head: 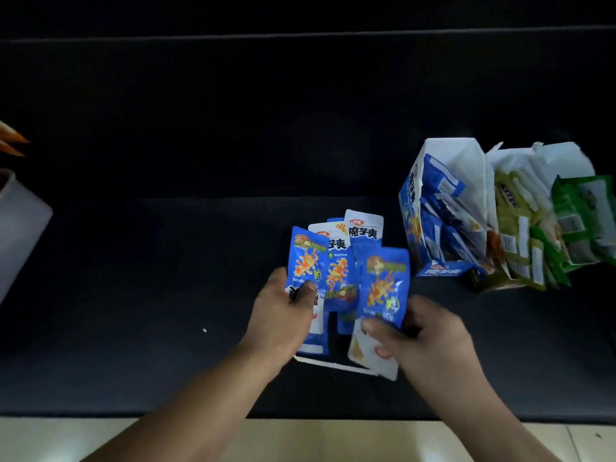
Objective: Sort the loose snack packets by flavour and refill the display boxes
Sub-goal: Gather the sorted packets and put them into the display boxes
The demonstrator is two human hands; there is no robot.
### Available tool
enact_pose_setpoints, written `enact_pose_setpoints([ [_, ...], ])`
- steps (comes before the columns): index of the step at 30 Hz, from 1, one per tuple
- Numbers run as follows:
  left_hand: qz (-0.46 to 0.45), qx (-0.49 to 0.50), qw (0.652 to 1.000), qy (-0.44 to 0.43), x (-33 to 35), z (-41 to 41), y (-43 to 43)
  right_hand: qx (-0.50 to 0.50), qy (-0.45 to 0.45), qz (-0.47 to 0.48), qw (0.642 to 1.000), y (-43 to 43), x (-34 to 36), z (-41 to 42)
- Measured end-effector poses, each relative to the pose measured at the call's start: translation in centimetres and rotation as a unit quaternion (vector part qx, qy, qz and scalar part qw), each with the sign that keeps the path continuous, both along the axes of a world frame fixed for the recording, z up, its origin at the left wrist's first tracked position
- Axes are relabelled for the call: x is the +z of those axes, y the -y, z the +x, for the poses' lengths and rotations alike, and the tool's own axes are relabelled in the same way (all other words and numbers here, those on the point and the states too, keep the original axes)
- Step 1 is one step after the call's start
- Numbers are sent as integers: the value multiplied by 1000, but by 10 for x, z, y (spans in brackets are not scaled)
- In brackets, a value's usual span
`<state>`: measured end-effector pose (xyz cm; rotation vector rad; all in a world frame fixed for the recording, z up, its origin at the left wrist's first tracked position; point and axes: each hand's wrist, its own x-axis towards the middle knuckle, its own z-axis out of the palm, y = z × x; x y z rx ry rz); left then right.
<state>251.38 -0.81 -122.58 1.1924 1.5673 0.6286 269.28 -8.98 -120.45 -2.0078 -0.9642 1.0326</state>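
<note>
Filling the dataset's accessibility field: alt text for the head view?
Two hands hold a fan of blue snack packets over a dark table; the left hand grips several and the right hand holds the rightmost. To their right stand a blue display box and a box of green packets, both partly filled.

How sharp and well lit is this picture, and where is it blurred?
Head view: dim overall, the dark table loses detail; the right hand and green packets look smeared; print on the blue packets in the left hand is readable.
</note>
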Motion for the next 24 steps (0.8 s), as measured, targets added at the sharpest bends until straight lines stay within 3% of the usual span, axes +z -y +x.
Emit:
enact_pose_setpoints([
  [4, -5, 3, 1000, -7, 0, 4, -1, -32, -25, 51, 998, -39, 2, -5],
  [11, -8, -32, 999, -28, 1, 0, -7, 38, 193, 1, 980, -83, -26, -10],
  [16, 4, -80, 995, -55, -4, 9, -13, 43, 113, 18, 993, -78, -27, -12],
  [21, -26, -93, 995, -28, -6, 28, -15, 11, 20, 14, 1000, -62, -25, -23],
  [24, -51, -68, 996, 12, 2, 31, -9, 12, 11, 28, 999, -50, -25, -24],
])
